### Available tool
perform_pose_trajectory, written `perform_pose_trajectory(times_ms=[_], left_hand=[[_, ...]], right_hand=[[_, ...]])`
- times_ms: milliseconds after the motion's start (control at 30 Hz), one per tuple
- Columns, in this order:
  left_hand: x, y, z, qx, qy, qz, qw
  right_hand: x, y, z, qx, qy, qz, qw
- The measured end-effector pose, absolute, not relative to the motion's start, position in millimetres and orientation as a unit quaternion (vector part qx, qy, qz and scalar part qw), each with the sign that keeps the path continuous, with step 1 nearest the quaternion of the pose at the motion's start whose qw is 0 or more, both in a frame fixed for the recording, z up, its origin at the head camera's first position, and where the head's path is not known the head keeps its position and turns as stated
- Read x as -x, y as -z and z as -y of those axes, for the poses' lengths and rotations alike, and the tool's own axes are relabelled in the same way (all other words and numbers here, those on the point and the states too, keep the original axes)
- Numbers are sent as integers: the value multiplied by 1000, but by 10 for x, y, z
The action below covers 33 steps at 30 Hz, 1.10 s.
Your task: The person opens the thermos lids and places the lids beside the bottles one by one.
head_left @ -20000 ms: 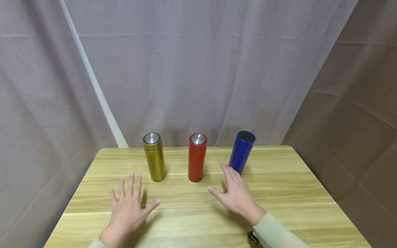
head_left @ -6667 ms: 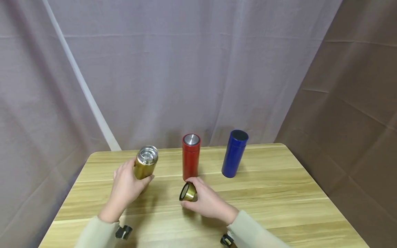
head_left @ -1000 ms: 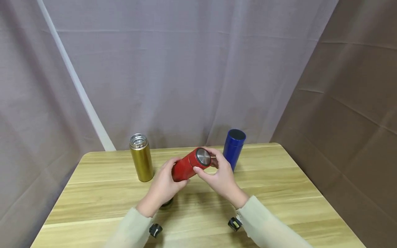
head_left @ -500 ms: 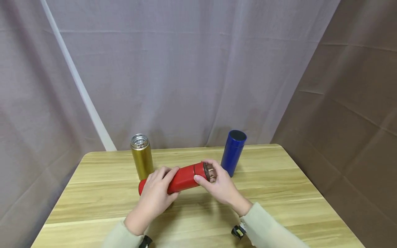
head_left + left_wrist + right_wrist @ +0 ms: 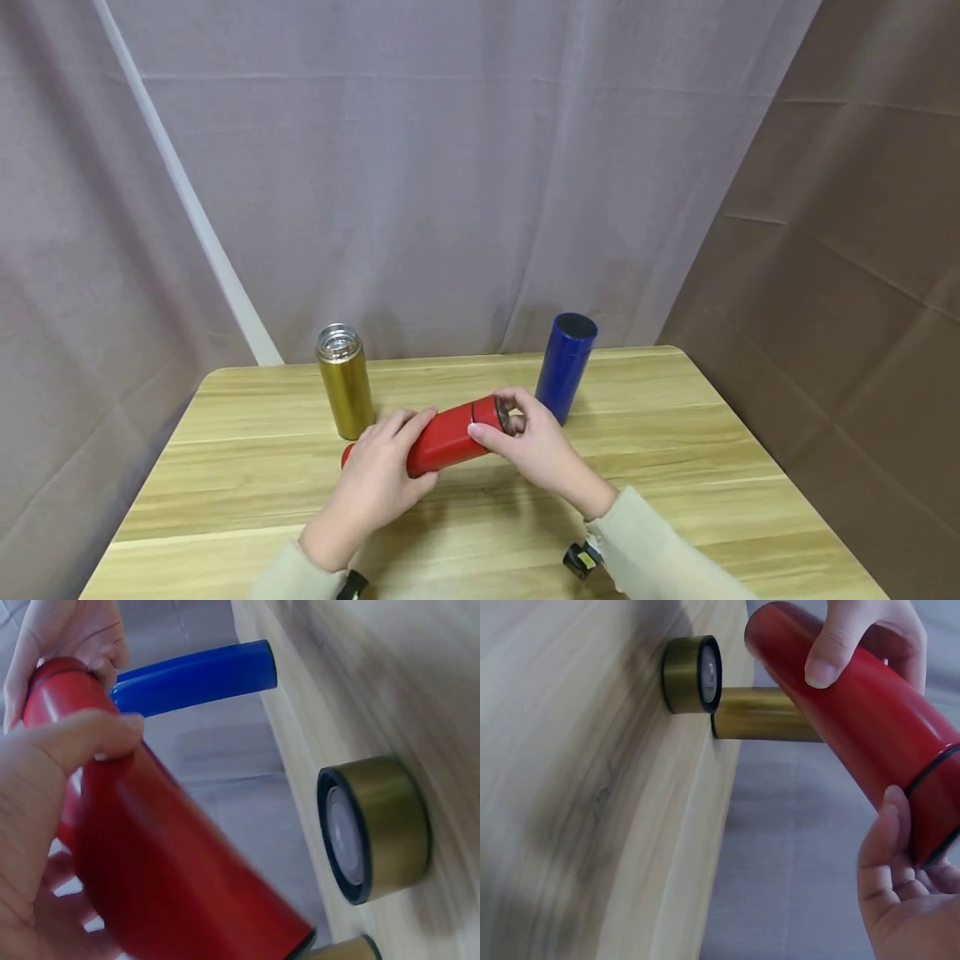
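A red flask [image 5: 448, 435] is held nearly level above the wooden table [image 5: 675, 467], lid end to the right. My left hand [image 5: 375, 483] grips its body, thumb on top, as the left wrist view shows on the red flask [image 5: 172, 885]. My right hand [image 5: 532, 446] curls round the red lid [image 5: 491, 415], with its thumb on the seam of the red flask [image 5: 855, 712]. A gold flask [image 5: 345, 383] stands open at the back left. Its gold lid [image 5: 375, 825] lies on the table below the hands, seen also in the right wrist view as the gold lid [image 5: 692, 673].
A blue flask [image 5: 566, 367] stands upright at the back right, just behind my right hand. Grey and brown curtains hang close behind and to the right of the table. The table's front and right parts show bare wood.
Over the last second the red flask has tipped from lid-toward-me to nearly level and dropped lower. Both hands keep their hold; my right fingers have shifted round the lid.
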State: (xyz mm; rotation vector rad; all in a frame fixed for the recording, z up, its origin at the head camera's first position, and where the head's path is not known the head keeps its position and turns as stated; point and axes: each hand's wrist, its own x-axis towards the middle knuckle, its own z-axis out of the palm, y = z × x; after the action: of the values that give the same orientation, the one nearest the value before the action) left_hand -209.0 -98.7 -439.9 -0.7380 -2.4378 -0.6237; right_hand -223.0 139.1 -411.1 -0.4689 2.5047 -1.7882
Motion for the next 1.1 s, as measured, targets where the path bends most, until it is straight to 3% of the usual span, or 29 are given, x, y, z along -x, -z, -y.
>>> perform_pose_trajectory(times_ms=[300,533,700,767,867,1100], left_hand=[[2054,4295,1001,314,274,885,208],[2054,4218,1012,338,299,878,158],[2042,4228,1034,362,361,857,70],[2032,4239,1040,355,374,855,57],[2020,4262,1035,320,350,875,97],[2058,4309,1027,270,245,902,231]], right_hand=[[2047,3863,-1334,177,540,-822,-44],[2078,3924,-1410,238,530,-812,-63],[2091,3914,-1463,325,471,-815,-89],[2097,3896,-1468,347,442,-820,-108],[2106,3891,-1474,331,431,-833,-106],[2120,3949,-1464,198,462,-864,-9]])
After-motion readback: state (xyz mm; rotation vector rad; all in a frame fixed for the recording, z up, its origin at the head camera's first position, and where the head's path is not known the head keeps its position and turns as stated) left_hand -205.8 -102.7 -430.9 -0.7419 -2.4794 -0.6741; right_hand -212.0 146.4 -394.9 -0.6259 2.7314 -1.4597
